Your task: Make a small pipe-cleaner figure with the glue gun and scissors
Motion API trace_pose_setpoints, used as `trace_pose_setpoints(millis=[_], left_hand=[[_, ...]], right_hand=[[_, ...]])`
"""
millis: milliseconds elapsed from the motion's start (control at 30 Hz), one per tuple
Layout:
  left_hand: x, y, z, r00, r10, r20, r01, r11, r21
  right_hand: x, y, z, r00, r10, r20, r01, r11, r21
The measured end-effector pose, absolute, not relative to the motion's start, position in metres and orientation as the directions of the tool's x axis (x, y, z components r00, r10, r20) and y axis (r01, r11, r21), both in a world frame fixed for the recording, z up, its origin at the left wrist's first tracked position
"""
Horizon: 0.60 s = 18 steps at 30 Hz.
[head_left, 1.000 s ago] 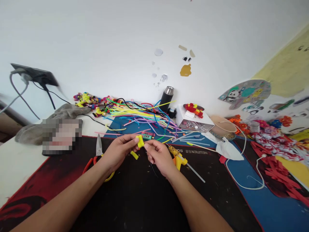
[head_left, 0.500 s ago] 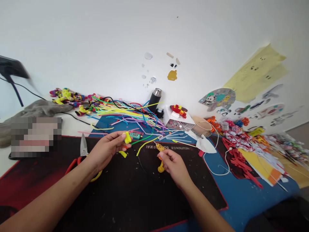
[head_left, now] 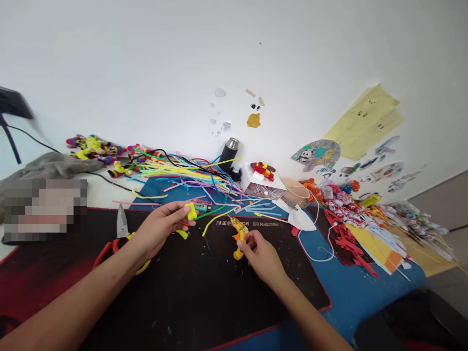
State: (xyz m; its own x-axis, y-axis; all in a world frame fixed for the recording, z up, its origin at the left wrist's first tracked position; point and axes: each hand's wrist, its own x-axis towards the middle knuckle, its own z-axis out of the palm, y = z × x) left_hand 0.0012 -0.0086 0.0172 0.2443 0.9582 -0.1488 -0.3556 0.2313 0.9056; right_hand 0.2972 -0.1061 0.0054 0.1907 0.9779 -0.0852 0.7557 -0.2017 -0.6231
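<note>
Between the fingertips of my left hand (head_left: 164, 226) is a small bright-yellow fuzzy piece (head_left: 191, 211), apparently bent pipe cleaner. My right hand (head_left: 263, 254) grips a small yellow hot glue gun (head_left: 239, 238) with an orange trigger; its thin metal tip points up and left, apart from the yellow piece. Another yellow fuzzy bit (head_left: 182, 234) shows just below my left fingers. Scissors (head_left: 122, 223) with red and yellow handles lie partly beneath my left forearm. A yellow pipe cleaner (head_left: 215, 219) rests between the hands on the black mat (head_left: 204, 302).
Behind the mat spreads a heap of coloured pipe cleaners (head_left: 183, 170). A black thermos (head_left: 228, 155) and a white box (head_left: 265, 185) stand near the wall. Finished fuzzy figures (head_left: 95, 146) lie back left. Red strips (head_left: 347, 239) and a white cable (head_left: 314, 259) occupy the right side.
The view has shifted slightly to the right. My right hand has turned the glue gun a little, so more of its side shows. My left hand still pinches the yellow piece.
</note>
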Motion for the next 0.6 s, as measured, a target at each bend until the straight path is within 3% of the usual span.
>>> trace_pose_setpoints(millis=[167, 600], left_hand=[[0.002, -0.012, 0.019, 0.270, 0.953, -0.138, -0.328, 0.225, 0.918], [0.004, -0.012, 0.012, 0.357, 0.930, -0.092, -0.246, 0.189, 0.951]], right_hand=[[0.280, -0.103, 0.007, 0.232, 0.971, -0.050, 0.851, -0.228, -0.474], [0.278, -0.103, -0.001, 0.266, 0.964, -0.021, 0.813, -0.236, -0.533]])
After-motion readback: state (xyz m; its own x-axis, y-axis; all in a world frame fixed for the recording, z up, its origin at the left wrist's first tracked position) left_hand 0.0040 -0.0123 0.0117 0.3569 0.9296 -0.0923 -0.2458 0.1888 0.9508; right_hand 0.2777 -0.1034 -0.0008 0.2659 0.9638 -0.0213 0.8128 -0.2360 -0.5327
